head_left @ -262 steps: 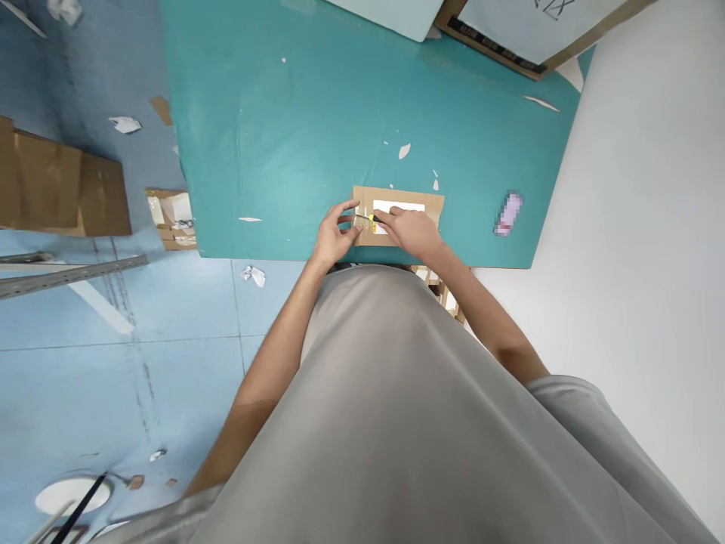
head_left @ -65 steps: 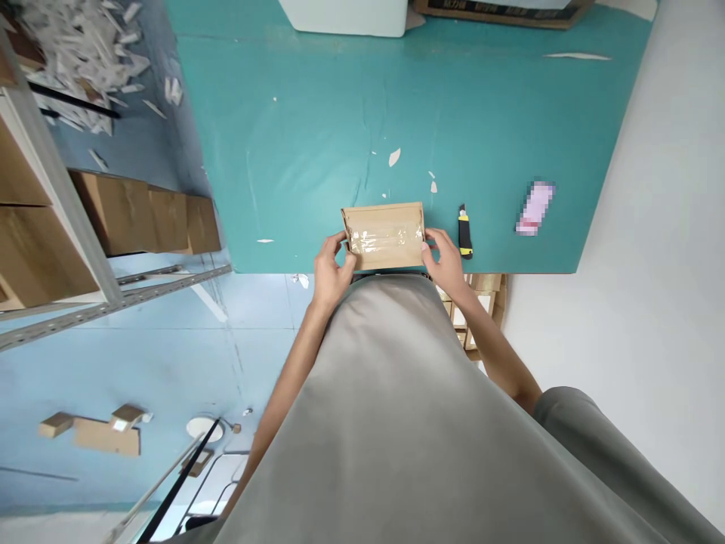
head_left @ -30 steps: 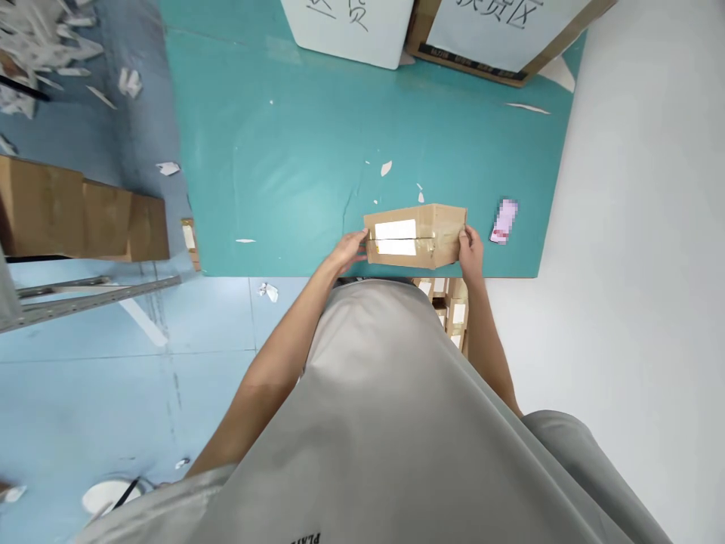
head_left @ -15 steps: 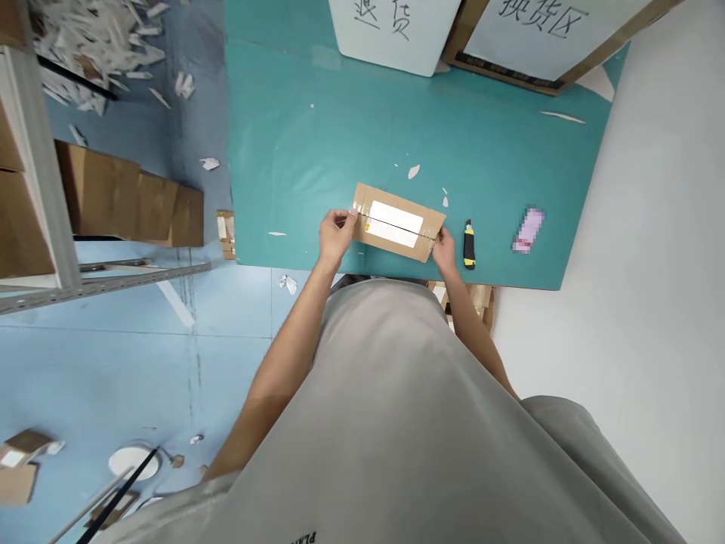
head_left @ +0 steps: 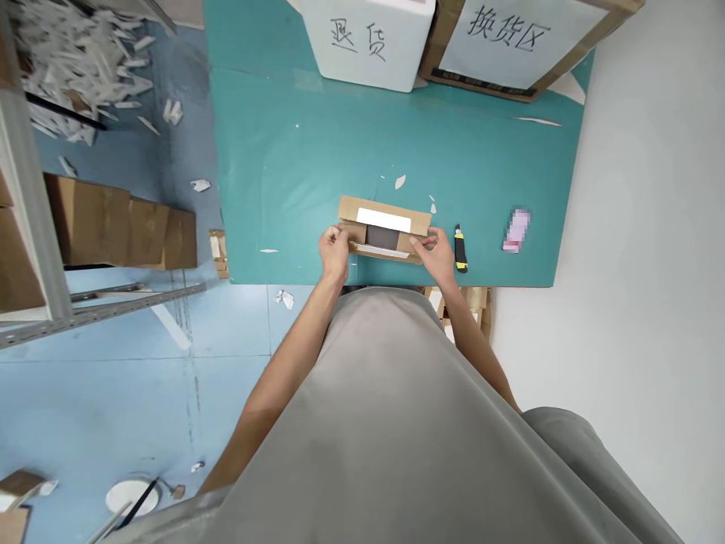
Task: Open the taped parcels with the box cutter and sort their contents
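Where the box point(head_left: 382, 221) lies: on the tabletop point(head_left: 317, 151), near its front edge, flaps parted.
Left hand point(head_left: 334, 251): my fingers pinch the box's left end.
Right hand point(head_left: 439, 255): my fingers pinch the near flap's right end.
Utility knife point(head_left: 461, 249): just beside my right hand.

Carton point(head_left: 383, 227) on table point(head_left: 317, 151); knife point(head_left: 461, 249) right.

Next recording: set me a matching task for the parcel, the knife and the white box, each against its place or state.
1 parcel
2 knife
3 white box

A at the far edge of the table
B lying flat, just right of the right hand
C flaps open, held at both ends

Pairs: 1-C, 2-B, 3-A
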A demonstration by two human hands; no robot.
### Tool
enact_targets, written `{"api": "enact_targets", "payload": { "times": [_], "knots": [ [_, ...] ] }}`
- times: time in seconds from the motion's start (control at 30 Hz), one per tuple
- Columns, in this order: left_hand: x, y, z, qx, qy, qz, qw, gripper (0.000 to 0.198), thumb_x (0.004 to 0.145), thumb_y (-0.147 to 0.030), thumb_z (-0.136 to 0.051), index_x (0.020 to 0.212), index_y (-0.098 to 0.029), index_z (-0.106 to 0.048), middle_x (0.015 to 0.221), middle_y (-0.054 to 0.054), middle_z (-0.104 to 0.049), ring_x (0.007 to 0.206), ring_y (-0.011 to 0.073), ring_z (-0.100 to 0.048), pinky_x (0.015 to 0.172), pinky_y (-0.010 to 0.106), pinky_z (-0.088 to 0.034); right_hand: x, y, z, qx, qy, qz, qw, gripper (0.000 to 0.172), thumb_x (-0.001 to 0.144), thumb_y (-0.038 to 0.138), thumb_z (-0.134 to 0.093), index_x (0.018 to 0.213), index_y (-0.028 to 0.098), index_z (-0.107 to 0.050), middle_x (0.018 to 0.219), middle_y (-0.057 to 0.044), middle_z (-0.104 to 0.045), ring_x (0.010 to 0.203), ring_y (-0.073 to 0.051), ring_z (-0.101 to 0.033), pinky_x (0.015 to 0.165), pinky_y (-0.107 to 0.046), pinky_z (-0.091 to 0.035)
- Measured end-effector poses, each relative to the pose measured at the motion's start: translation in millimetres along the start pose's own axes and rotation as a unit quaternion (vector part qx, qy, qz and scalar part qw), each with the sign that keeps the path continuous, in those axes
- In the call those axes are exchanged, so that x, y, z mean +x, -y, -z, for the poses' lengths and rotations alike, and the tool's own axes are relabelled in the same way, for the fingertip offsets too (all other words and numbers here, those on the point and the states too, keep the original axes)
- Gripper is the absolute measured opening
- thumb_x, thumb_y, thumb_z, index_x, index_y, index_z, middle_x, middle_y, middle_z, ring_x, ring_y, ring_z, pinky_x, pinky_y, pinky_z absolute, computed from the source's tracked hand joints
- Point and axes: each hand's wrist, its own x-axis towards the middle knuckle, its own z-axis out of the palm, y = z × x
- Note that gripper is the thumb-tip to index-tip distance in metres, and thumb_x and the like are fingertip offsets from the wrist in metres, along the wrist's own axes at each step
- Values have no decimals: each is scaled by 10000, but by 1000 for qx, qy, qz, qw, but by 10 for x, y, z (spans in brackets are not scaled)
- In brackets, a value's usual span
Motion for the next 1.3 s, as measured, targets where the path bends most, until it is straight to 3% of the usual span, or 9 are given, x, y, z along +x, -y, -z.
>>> {"api": "enact_targets", "payload": {
  "times": [0.13, 0.2, 0.33, 0.47, 0.63, 0.8, 0.9, 1.1, 1.3],
  "knots": [
    [-24, 106, 211, 6, 57, -19, 998, 169, 848, -172, -622, 977, -258, -553, 1220, 71, -748, 1303, 218, -726, 1106, 363, -591, 134, 19, -6, -26, -27, 46, 998, 876, 1035, 668, -708, 1749, 233, -450, 1311, -130, -797, 1049, -302, -799, 1040, -477, -614],
    [-64, 182, 368, 41, 110, -40, 992, 436, 865, -235, -695, 1293, -254, -617, 1513, 140, -706, 1454, 271, -687, 1197, 440, -584, 269, 62, 1, -41, -46, 60, 996, 829, 1092, 710, -604, 1747, 217, -478, 1317, -159, -794, 1104, -331, -788, 1071, -496, -600],
    [-165, 337, 622, 139, 187, -85, 969, 994, 950, -456, -813, 1802, -306, -324, 1813, 232, -467, 1630, 405, -554, 1253, 596, -563, 606, 219, 21, -76, -61, 58, 994, 732, 1175, 766, -358, 1334, 201, -795, 1161, -186, -836, 1177, -393, -782, 1063, -514, -584],
    [-148, 310, 630, 260, 173, -164, 936, 1086, 970, -462, -841, 1869, -276, -261, 1903, 262, -291, 1778, 465, -318, 1386, 683, -396, 880, 380, -10, -124, -51, -1, 991, 748, 1178, 781, -384, 936, 217, -812, 1038, -211, -847, 1128, -414, -806, 1003, -500, -577],
    [-46, -40, 442, 413, 222, -303, 830, 877, 942, -136, -737, 1780, -257, -508, 1963, 185, -194, 1842, 445, -75, 1455, 722, -212, 1043, 482, -31, -139, -61, -43, 988, 576, 1169, 678, -555, 934, 210, -795, 1084, -227, -854, 1124, -393, -801, 996, -488, -578],
    [-77, -266, 145, 508, 367, -382, 679, 861, 840, -31, -695, 1679, -212, -636, 1806, 207, -529, 1793, 415, -317, 1466, 744, -156, 918, 660, -100, -144, -60, 52, 986, 296, 1174, 369, -558, 1222, 188, -787, 1213, -195, -840, 1142, -363, -773, 1052, -517, -580],
    [-101, -304, 9, 550, 384, -377, 638, 686, 879, -119, -756, 1559, -205, -737, 1594, 215, -718, 1675, 429, -519, 1462, 756, -169, 694, 802, -253, -169, 18, 186, 968, 275, 1152, 244, -561, 1298, 190, -787, 1360, -183, -814, 1293, -344, -722, 1133, -497, -554],
    [-239, -425, 230, 544, 342, -397, 655, 575, 960, -245, -776, 1528, -157, -755, 1543, 248, -723, 1630, 460, -545, 1480, 747, -123, 281, 848, -350, -290, 192, 302, 887, 288, 1082, 110, -635, 1281, 156, -838, 1283, -202, -842, 1298, -357, -712, 1222, -505, -464],
    [-211, -483, 743, 496, 250, -344, 757, 576, 1082, -391, -673, 1613, -170, -672, 1679, 260, -623, 1629, 492, -531, 1456, 761, -140, 7, 553, 79, -251, 76, 296, 919, 407, 1130, 211, -577, 1489, 138, -754, 1396, -222, -795, 1380, -413, -645, 1239, -582, -433]
  ]
}}
